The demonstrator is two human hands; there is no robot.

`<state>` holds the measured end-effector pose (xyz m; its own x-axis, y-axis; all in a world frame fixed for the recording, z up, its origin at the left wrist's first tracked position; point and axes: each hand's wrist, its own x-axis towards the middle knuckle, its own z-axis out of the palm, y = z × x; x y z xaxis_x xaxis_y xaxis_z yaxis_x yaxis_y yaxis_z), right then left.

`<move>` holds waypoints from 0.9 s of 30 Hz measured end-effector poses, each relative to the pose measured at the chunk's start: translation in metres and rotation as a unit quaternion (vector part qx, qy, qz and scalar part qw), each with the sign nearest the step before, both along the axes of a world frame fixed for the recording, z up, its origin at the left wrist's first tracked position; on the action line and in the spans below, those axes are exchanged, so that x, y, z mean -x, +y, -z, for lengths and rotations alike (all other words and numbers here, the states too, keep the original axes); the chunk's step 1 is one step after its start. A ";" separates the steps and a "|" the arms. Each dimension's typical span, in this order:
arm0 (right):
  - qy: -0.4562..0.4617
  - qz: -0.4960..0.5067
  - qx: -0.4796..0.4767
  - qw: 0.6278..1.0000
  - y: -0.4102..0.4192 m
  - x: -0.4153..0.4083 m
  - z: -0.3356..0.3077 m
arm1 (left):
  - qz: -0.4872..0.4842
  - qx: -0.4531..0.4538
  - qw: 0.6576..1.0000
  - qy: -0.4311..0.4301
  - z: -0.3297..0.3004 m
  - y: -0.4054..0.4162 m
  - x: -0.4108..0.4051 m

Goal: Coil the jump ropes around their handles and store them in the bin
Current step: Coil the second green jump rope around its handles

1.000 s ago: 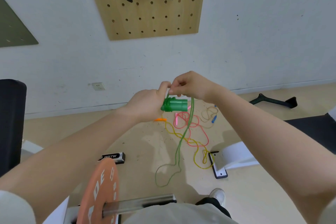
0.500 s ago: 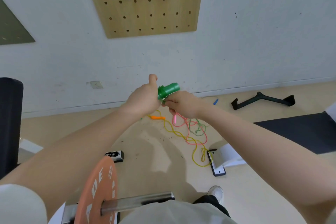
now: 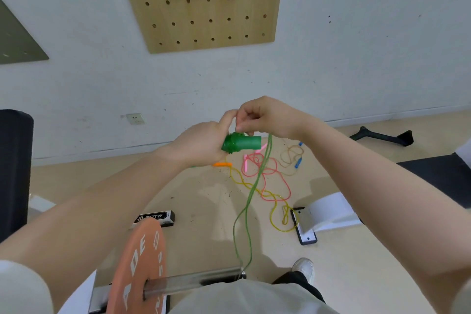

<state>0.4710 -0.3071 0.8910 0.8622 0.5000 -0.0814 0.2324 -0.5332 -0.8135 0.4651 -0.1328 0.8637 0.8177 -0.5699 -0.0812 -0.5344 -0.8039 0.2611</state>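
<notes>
My left hand (image 3: 201, 143) grips the green jump rope handles (image 3: 242, 142), held level at chest height with green cord wound around their left end. My right hand (image 3: 265, 117) pinches the green rope (image 3: 251, 194) just above the handles. The doubled green cord hangs from that pinch down to the barbell sleeve below. On the floor beyond lie a yellow rope with an orange handle (image 3: 222, 164), a pink rope (image 3: 267, 173) and a tan rope with blue handles (image 3: 298, 162). No bin shows.
An orange weight plate (image 3: 137, 267) on a steel barbell sleeve (image 3: 193, 280) sits close below my arms. A white bench foot (image 3: 323, 214) stands right, a black mat (image 3: 438, 176) far right, a black pad (image 3: 12, 173) left. A pegboard (image 3: 204, 7) hangs on the wall.
My right hand has swung from under the handles up over them, carrying the green cord around. The handles went from tilted up to level, and more slack now hangs down.
</notes>
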 end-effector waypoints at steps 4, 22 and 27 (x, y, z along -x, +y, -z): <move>0.071 0.027 -0.123 0.989 -0.003 -0.001 0.010 | -0.019 0.160 0.984 0.078 -0.003 0.001 0.006; 0.059 0.120 0.090 0.987 0.013 0.015 0.042 | -0.191 0.214 0.950 0.121 0.019 -0.010 -0.016; -0.107 -0.030 0.334 0.936 0.022 0.018 0.023 | -0.171 -0.011 0.984 0.041 0.025 -0.005 -0.017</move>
<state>0.4532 -0.2851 0.8676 0.8667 0.4469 -0.2216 0.3972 -0.8871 -0.2353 0.4817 -0.1377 0.8391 0.9515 -0.2601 -0.1643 -0.2094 -0.9388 0.2734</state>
